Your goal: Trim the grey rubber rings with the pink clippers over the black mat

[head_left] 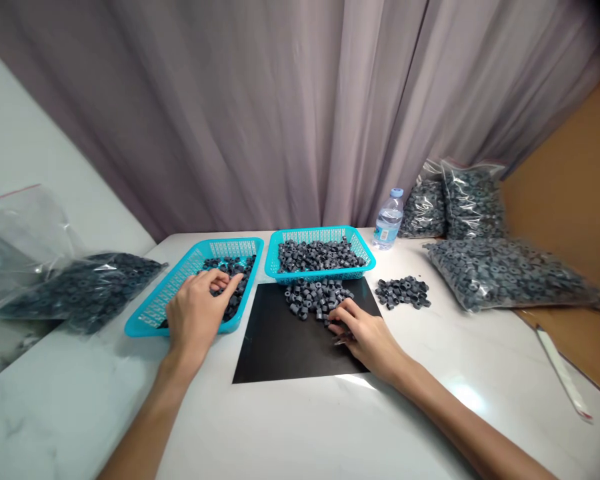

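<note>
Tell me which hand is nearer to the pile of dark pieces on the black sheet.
Right. The right hand is at the near right edge of the pile; the left hand is off to its left, over the left blue basket.

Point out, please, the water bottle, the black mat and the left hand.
Water bottle (388,223): head view, on its clear side, above the label.
Black mat (290,353): head view, on its bare lower part.
Left hand (196,308): head view, on the back of the hand.

Bright, with glare and stretched edges
</note>
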A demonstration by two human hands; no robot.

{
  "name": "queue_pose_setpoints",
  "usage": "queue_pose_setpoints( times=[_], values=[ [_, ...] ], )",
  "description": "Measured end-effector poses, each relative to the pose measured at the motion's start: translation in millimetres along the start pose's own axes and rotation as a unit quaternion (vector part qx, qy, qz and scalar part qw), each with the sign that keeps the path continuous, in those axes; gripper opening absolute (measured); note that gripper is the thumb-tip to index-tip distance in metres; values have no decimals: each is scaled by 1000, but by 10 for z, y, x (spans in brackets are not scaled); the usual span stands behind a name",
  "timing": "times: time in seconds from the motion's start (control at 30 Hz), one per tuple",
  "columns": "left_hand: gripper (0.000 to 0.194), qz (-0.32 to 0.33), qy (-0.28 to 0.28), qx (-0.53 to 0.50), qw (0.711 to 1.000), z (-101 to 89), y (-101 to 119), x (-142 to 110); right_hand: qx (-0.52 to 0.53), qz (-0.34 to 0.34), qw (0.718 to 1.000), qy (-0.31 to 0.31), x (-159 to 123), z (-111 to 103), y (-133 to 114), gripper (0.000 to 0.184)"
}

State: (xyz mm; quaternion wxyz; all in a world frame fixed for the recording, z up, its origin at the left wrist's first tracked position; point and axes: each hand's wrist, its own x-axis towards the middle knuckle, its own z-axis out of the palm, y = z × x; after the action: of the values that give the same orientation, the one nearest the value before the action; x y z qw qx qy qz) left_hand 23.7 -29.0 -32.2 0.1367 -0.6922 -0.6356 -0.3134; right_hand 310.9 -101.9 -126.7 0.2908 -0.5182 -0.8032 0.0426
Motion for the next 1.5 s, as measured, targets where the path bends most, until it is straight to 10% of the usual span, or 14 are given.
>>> queue_pose_setpoints(
  times=[0.3,0.9,1.03,1.1,1.2,1.3,1.5],
  values=[
    [36,27,-107,-317,942,80,332,-169,18,2,1000,-12,-11,-26,-64,7],
    [38,-21,-47,131,990,64,-152,-13,21,36,998,-43,21,-17,-26,14],
    [33,94,47,83,991,77,187,-157,52,35,997,-35,2,-37,-26,15],
    [32,205,-6,-14,979,120,446,-311,111,43,993,-24,-18,-55,-30,12],
    [19,264,-140,-198,933,214,753,-565,241,76,967,-6,-39,-91,-51,6],
    [34,155,-258,-358,884,298,863,-730,387,121,914,-2,-38,-137,-84,20],
    [18,113,-265,-496,819,314,870,-822,539,184,821,-52,-47,-186,-127,37]
  ],
)
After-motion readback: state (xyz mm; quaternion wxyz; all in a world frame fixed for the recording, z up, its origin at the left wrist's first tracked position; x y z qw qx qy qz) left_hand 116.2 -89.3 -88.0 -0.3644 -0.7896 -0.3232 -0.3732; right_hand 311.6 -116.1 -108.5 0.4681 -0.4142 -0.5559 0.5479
